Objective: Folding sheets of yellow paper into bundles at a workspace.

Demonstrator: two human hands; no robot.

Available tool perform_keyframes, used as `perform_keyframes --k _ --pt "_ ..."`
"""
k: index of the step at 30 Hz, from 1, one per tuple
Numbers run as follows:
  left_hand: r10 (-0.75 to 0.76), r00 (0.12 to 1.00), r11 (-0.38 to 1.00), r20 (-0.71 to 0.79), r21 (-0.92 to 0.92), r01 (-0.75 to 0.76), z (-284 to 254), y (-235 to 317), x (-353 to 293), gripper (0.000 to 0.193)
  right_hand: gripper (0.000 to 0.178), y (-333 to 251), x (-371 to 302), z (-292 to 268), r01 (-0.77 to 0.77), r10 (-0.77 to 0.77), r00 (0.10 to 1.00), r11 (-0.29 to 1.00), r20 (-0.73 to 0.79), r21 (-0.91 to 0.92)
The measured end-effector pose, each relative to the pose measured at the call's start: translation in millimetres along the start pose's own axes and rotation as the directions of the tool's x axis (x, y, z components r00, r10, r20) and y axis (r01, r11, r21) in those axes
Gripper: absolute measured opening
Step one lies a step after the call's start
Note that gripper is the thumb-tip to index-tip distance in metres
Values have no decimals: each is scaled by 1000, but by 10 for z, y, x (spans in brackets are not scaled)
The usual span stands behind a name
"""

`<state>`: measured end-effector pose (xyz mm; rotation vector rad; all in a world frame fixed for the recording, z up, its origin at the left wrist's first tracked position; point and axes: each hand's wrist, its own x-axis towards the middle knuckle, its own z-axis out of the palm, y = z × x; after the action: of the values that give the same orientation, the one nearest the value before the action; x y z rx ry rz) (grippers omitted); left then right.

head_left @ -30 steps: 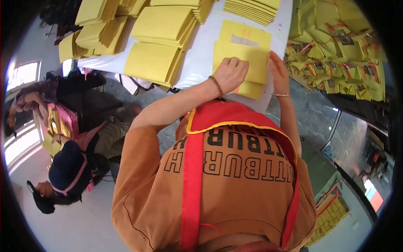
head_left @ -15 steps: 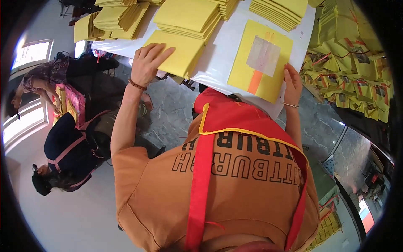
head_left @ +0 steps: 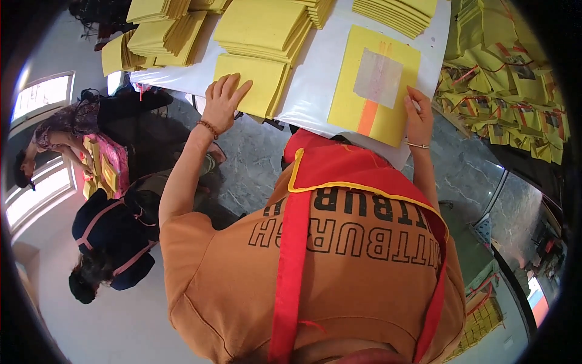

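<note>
My left hand [head_left: 219, 108] is open, its spread fingertips resting on the near left edge of a folded yellow packet [head_left: 251, 79]. This packet lies at the front of a pile, where it overhangs the table edge a little. To the right, a larger flat yellow packet [head_left: 347, 85] bears a pale translucent square [head_left: 377, 77] and an orange strip [head_left: 367, 117]. My right hand [head_left: 419, 118] is at its right edge, fingers bent, with thumb and forefinger closed on that edge. The undersides of both packets are hidden.
Stacks of yellow packets [head_left: 260, 27] stand along the far side of the white-covered table [head_left: 312, 79]. More packets tied with red strings [head_left: 503, 100] are heaped at the right. Two people [head_left: 112, 236] work at the left, by a pink-covered surface [head_left: 116, 145].
My left hand has drawn slightly back toward me, now at the folded packet's near edge. My right hand stays at the flat packet's edge. A person at left has bent lower.
</note>
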<state>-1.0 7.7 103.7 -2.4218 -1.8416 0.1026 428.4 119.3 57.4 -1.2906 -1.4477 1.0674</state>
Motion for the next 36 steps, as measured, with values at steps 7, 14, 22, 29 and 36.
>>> perform_keyframes --k 7,14,22,29,36 --pt "-38 999 996 -28 -79 36 -19 23 8 80 25 -30 -46 23 58 -57 998 995 22 -78" --pt "-8 993 990 117 -138 24 -315 9 92 88 27 -16 -24 -52 21 -18 997 999 79 -42" --pt "101 994 932 -51 -345 -112 -956 451 328 74 22 -79 -72 -132 340 -325 940 892 102 -298" --pt "363 909 688 -206 -598 -411 -364 1557 865 53 16 67 -150 -29 454 -401 891 766 214 -455" --pt "506 839 641 -198 -565 -520 -238 1485 1064 52 11 195 -151 -28 320 -285 945 909 162 -267"
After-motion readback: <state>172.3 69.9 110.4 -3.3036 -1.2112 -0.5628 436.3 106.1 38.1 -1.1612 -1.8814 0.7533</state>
